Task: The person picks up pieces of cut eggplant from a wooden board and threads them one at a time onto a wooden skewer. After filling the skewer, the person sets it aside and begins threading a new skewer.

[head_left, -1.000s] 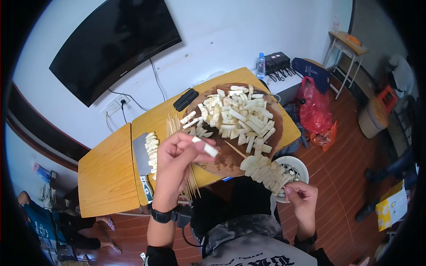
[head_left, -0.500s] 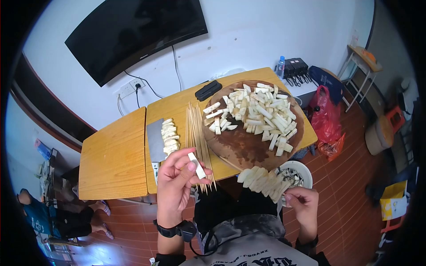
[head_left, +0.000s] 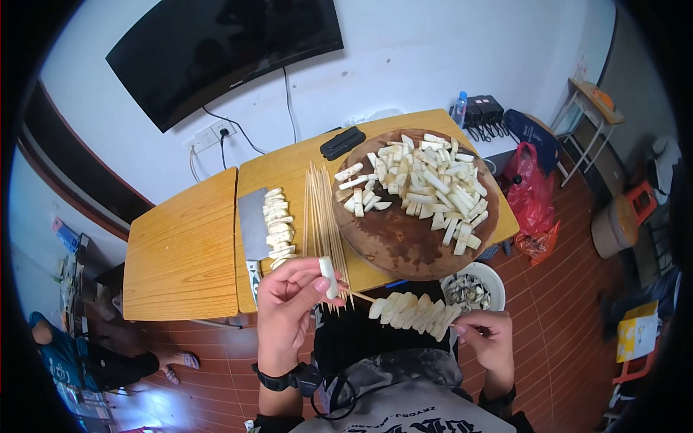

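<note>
My left hand (head_left: 290, 303) pinches one pale vegetable strip (head_left: 329, 278) between thumb and fingers, holding it upright. My right hand (head_left: 491, 338) grips the near end of a loaded bamboo skewer (head_left: 359, 294), which carries a row of pale vegetable strips (head_left: 415, 315). The skewer's free tip points left and reaches close to the held strip; whether it touches is hard to tell. Behind my left hand lies a bundle of bare bamboo skewers (head_left: 318, 209). A finished-looking row of strips (head_left: 278, 224) rests beside a cleaver (head_left: 253, 216).
A round wooden board (head_left: 404, 252) bears a heap of cut strips (head_left: 433, 180). A black case (head_left: 342, 143) lies behind it. Under the table edge stands a white bucket (head_left: 498, 283) of peelings. Red bags (head_left: 529, 195) sit on the right. Another person (head_left: 108, 357) is at left.
The loaded skewer has swung from slanting to nearly level, and its bare tip now shows near the strip. My left hand has shifted slightly right and turned the strip more upright.
</note>
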A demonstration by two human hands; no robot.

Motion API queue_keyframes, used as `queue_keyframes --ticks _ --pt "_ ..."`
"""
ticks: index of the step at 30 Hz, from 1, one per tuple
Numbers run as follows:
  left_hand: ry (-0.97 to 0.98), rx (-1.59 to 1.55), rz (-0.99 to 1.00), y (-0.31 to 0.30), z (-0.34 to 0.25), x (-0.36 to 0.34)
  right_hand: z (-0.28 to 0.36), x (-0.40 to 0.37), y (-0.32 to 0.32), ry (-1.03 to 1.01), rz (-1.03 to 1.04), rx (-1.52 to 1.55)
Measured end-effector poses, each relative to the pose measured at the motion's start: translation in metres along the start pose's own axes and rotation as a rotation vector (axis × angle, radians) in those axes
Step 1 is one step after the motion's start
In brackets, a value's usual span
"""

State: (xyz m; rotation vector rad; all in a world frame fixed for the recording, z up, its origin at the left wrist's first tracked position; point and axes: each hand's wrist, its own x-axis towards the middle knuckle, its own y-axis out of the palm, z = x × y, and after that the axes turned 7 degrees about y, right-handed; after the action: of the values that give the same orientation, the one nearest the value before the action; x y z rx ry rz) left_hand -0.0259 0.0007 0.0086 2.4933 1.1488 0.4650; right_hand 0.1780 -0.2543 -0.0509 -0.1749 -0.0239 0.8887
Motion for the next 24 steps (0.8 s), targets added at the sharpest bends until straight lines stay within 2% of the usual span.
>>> queue_keyframes --ticks 3,24 --pt "-0.003 0.051 -0.046 0.0050 0.0009 -0.0015 -0.0022 0.0006 0.0012 0.002 0.007 0.008" --pt "0.005 0.072 -0.041 0.0050 0.0003 -0.0023 -0.0042 0.0022 0.0004 0.004 0.006 -0.018"
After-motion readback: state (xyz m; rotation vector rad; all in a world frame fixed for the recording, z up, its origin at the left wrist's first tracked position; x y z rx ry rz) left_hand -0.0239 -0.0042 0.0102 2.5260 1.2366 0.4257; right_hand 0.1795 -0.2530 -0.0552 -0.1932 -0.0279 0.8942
